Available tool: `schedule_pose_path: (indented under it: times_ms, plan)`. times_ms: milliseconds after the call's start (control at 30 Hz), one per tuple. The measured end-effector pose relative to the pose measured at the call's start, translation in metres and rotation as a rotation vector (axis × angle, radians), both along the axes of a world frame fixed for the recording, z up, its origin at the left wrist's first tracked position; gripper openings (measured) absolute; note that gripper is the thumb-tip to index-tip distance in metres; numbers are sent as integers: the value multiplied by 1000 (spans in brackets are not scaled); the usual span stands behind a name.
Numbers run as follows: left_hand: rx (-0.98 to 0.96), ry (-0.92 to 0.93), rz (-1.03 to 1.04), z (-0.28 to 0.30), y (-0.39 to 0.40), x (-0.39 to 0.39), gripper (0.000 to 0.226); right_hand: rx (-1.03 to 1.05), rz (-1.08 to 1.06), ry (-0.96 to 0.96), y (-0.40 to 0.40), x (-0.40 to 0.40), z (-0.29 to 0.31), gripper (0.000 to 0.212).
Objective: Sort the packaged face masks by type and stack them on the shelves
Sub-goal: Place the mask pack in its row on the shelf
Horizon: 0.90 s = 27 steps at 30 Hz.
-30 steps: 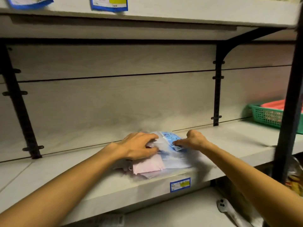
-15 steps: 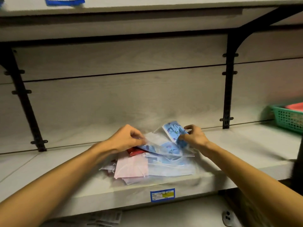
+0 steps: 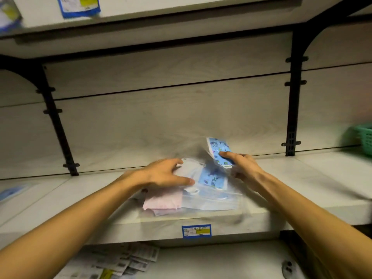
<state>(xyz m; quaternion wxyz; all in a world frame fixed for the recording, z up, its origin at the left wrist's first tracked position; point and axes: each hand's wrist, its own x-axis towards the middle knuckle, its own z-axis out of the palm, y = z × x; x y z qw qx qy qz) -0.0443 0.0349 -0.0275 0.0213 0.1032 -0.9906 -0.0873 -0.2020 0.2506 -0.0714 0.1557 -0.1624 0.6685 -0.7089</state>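
On the middle shelf [image 3: 302, 178] lies a pile of packaged masks [image 3: 209, 194], near the front edge. The left hand [image 3: 161, 175] rests on the pile with fingers spread. The right hand [image 3: 242, 165] pinches a blue patterned mask packet [image 3: 218, 148] and holds it tilted up above the pile. A pink mask [image 3: 163, 201] lies at the pile's left side.

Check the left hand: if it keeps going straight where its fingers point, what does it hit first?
The left hand points right along the pile. First in line is the blue patterned mask pack lying flat by its fingertips, then probably the right hand; depth is unclear.
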Motion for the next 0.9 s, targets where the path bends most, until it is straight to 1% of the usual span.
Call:
schedule_pose_path:
  times_ms: [33, 67, 133, 200, 267, 300, 367, 400, 567, 667, 700, 767, 833, 900]
  plan:
    - [-115, 5, 15, -3, 1, -1, 93, -13, 20, -8, 2, 1, 0, 49]
    - [-164, 26, 28, -4, 1, -2, 91, -21, 25, -8, 4, 1, -1, 45]
    - [-122, 91, 50, -4, 0, 0, 77, -34, 13, 6, 7, 2, 0, 39]
    - [-59, 163, 76, -1, -3, 3, 52, -70, 1, 5, 9, 4, 1, 38]
    - [3, 264, 117, 3, -7, 5, 15, -124, -14, -12, 11, 6, 2, 42]
    - [39, 311, 136, 6, -9, 7, 5, -136, -15, -11, 12, 7, 4, 42]
    - [152, 401, 203, 10, -11, 11, 18, -139, 11, 3, 14, 10, 8, 35]
    - [247, 443, 236, 13, -12, 14, 18, -145, 26, 7, 13, 12, 9, 31]
    - [677, 622, 328, 29, -25, 43, 10, -248, 49, 29, -3, 36, 14, 31]
    - [936, 645, 364, 37, -40, 75, 5, -300, 34, 23, -20, 58, 19, 39]
    - [999, 646, 368, 38, -46, 87, 5, -299, 42, 25, -27, 66, 21, 38]
    - [1078, 641, 382, 37, -59, 114, 8, -276, 52, 31, -42, 87, 25, 33]
    - [1145, 628, 377, 34, -71, 143, 12, -264, 26, 44, -60, 111, 28, 34]
    - [1160, 620, 373, 32, -84, 175, 13, -276, 17, 46, -81, 140, 30, 36]
